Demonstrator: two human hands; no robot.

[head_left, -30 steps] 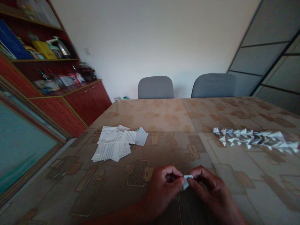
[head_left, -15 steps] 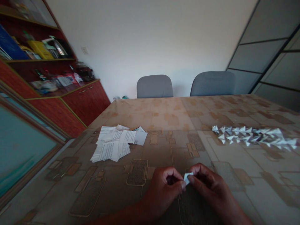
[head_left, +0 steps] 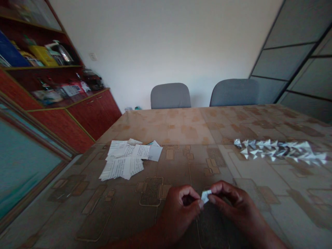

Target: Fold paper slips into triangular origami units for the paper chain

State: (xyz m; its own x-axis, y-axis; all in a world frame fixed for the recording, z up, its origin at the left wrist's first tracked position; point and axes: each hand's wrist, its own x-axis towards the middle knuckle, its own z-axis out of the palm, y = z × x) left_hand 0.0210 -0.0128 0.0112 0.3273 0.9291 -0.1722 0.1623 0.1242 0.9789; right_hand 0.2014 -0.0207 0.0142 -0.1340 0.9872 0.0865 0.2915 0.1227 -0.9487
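A small folded piece of paper (head_left: 205, 196), whitish and creased, is pinched between my two hands just above the near part of the table. My left hand (head_left: 181, 207) grips its lower left side between thumb and forefinger. On the other side, the thumb and forefinger of my right hand (head_left: 230, 204) close on its right end. To the left lies a loose pile of printed paper pieces (head_left: 124, 159). Rows of pointed folded paper pieces (head_left: 280, 150) stand at the right, partly blurred.
The table (head_left: 181, 124) has a patterned brown cover. Two grey chairs (head_left: 170, 95) stand behind its far edge. A red-brown cabinet (head_left: 90, 114) with shelves of household items is at the left, and panelled doors (head_left: 287, 62) are at the right.
The paper piece has turned slightly and shifted a little left between my fingers. Both hands keep their pinch on it; the pile and rows stay put.
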